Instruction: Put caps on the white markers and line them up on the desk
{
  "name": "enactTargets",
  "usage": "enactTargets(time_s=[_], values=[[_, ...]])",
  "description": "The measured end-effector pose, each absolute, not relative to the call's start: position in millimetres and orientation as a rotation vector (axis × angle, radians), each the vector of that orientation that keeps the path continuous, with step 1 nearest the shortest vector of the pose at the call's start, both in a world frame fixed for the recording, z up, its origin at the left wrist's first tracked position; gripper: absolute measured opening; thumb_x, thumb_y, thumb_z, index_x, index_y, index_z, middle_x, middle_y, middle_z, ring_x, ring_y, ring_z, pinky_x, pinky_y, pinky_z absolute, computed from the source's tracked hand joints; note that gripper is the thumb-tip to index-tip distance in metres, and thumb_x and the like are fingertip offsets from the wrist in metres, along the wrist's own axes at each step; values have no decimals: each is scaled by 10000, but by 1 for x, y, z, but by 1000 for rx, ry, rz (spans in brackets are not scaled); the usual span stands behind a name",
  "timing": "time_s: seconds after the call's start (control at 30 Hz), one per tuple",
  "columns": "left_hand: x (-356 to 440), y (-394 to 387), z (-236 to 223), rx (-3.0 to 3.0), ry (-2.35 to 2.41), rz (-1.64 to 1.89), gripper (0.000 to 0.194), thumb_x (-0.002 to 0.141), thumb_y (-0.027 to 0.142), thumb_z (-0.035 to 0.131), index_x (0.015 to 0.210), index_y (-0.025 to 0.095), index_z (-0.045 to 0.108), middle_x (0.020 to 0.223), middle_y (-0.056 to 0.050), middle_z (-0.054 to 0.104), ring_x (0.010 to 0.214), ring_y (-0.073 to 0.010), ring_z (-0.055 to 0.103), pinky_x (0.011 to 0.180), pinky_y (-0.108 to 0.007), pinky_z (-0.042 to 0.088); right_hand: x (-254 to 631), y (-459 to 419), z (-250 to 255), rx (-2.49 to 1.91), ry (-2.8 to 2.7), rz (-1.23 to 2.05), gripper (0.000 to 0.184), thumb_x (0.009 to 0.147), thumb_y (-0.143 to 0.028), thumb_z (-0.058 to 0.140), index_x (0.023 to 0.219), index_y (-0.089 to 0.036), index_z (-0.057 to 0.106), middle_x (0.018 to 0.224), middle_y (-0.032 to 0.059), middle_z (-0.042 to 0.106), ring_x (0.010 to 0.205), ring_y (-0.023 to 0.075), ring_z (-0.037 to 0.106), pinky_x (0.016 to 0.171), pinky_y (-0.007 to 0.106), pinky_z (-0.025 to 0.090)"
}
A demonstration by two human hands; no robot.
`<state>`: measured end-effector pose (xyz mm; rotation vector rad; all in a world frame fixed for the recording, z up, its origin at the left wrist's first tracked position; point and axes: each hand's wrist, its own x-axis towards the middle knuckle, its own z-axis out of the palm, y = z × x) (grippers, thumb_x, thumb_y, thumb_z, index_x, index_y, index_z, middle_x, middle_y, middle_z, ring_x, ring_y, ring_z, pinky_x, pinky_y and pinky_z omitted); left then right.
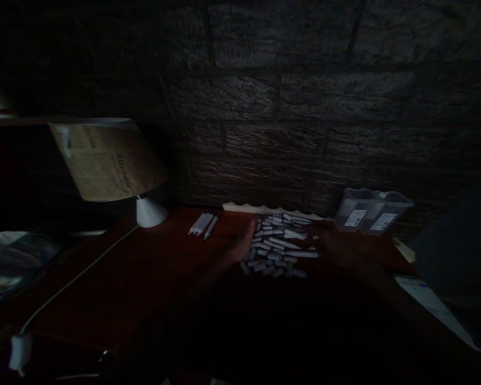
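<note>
The scene is very dim. A pile of white markers lies in loose rows on the reddish-brown table, with several short caps or marker ends along its near side. At the pile's left edge is my left hand, its fingers stretched forward and its palm turned toward the markers. My right hand is at the opposite edge, dark and hard to make out, with its fingers reaching toward the marker ends. I see nothing held in either hand. Farther left lies a small separate group of white markers, side by side.
Two joined clear plastic containers with labels stand at the back right. A lamp with a newsprint-patterned shade is at the left, its white cord running to the front. A brick wall rises behind. Papers lie at the right.
</note>
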<state>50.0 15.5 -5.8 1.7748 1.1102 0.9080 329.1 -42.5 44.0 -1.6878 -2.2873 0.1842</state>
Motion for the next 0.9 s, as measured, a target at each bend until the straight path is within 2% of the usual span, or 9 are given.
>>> enactTargets(time_s=[0.07,0.13,0.23,0.4,0.53,0.67,0.73,0.8,0.9], values=[[42,17,-5,1830,1198,930,749,976,659,138,1502,207,422,1586,-65,363,1497,-225,277,1237,-407,229,339,-50,42,-1626,-2085,313,311,923,-346,541,1133,-207,723,1267,123,675,1155,288,620,979,404,480],[37,20,-3,1909,1288,893,708,988,627,172,1498,207,424,1593,-63,353,1501,-217,265,1244,-397,207,340,-56,37,-1554,-1866,494,357,915,-445,542,1102,-202,726,1202,116,707,1064,279,665,930,411,516],[40,23,-3,2007,1332,792,681,1000,586,146,1499,209,417,1589,-57,370,1496,-199,279,1246,-373,190,324,-66,26,-1471,-1558,688,446,860,-546,592,1100,-192,719,1134,104,739,1033,279,684,937,430,526],[55,25,-6,2111,1233,754,726,991,610,139,1484,168,436,1568,-93,403,1475,-222,329,1239,-376,218,296,-81,16,-1430,-1330,829,479,787,-576,678,1077,-198,735,1133,80,747,1090,280,669,1011,449,495],[55,15,-3,2079,1089,773,743,990,625,121,1497,175,424,1551,-92,430,1459,-223,361,1229,-389,261,290,-88,14,-1425,-1208,1022,494,765,-612,693,1048,-211,756,1033,62,766,979,268,694,915,429,542],[51,-4,9,2009,1059,937,642,1013,584,203,1385,207,567,1473,-77,531,1405,-233,438,1209,-413,295,284,-93,13,-1282,-1086,1277,492,748,-589,738,1084,-231,760,1054,55,761,958,248,692,903,410,539],[53,-13,17,1909,1032,1017,568,1001,573,329,1248,192,671,1323,-93,651,1256,-243,580,1115,-393,421,277,-96,15,-1194,-1036,1386,483,749,-566,753,1103,-237,757,1041,52,761,939,237,693,902,409,534],[59,-23,24,1746,992,1024,502,940,572,505,1164,171,707,1097,-94,742,1018,-230,687,922,-344,544,269,-101,18,-1135,-1026,1444,460,763,-546,752,1102,-234,761,1024,50,762,924,230,693,909,411,527],[68,-36,33,1530,940,958,480,844,563,658,1079,153,735,910,-68,749,783,-173,688,708,-268,563,258,-109,22,-1099,-1099,1478,421,804,-522,727,1127,-253,757,1050,40,762,968,230,685,940,406,512]])
